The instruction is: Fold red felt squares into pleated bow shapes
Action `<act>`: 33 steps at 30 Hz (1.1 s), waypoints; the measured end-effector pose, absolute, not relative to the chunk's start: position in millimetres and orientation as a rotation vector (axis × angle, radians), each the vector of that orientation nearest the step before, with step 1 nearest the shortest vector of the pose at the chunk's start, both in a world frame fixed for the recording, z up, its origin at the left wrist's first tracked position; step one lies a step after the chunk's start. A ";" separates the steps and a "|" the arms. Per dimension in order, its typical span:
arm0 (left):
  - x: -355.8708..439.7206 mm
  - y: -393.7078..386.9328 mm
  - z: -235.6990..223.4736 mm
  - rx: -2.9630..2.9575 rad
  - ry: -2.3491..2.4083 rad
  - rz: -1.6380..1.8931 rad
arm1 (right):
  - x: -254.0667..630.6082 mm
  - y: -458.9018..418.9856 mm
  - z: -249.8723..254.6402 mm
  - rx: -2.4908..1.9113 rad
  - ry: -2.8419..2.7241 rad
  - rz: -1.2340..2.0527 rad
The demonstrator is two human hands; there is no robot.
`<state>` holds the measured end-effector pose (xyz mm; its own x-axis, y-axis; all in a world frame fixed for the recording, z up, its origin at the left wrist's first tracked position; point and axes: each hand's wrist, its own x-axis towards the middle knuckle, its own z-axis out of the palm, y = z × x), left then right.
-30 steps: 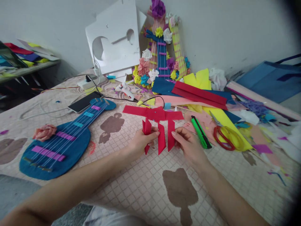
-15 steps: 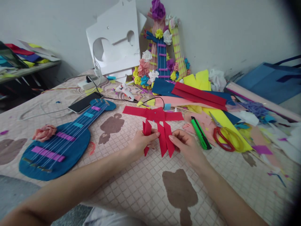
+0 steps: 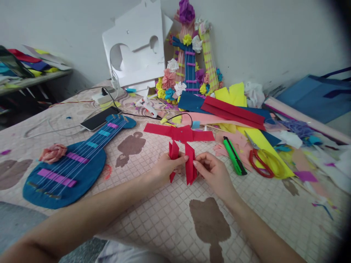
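Observation:
Between my two hands is a folded strip of red crepe paper [image 3: 189,164], its pleats standing upright above the tablecloth. My left hand [image 3: 168,165] pinches the left folds between thumb and fingers. On the other side, my right hand [image 3: 210,166] pinches the right edge, where the pleats lie close together. Just beyond, a flat red paper piece [image 3: 181,134] with a wider middle and two long arms lies on the cloth. To the right of my right hand is a green utility knife [image 3: 234,155], with red-and-yellow-handled scissors [image 3: 264,162] beside it.
A blue paper guitar [image 3: 65,171] with a pink paper rose lies at left, near a phone [image 3: 100,119]. Behind are a glue gun [image 3: 148,107], a power strip [image 3: 108,95], white foam board [image 3: 134,44] and decorated paper guitars [image 3: 190,69]. Paper scraps [image 3: 236,115] crowd the right side.
My right hand has moved left, bringing the spread red pleats together into a tighter stack. My left hand keeps its pinch, nearly still. The view has shifted slightly.

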<state>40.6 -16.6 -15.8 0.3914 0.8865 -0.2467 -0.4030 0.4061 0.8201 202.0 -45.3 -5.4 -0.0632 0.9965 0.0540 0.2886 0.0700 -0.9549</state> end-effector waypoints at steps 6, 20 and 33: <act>43.6 -17.3 -16.4 0.704 0.691 0.915 | 201.0 -45.7 -4.0 -1.355 -1.489 1.076; 41.8 -19.3 -8.4 0.607 0.714 0.937 | 195.4 -49.3 -0.8 -1.410 -1.527 1.054; 41.4 -20.4 -7.4 0.731 0.783 0.922 | 194.2 -46.1 -11.1 -1.378 -1.624 0.888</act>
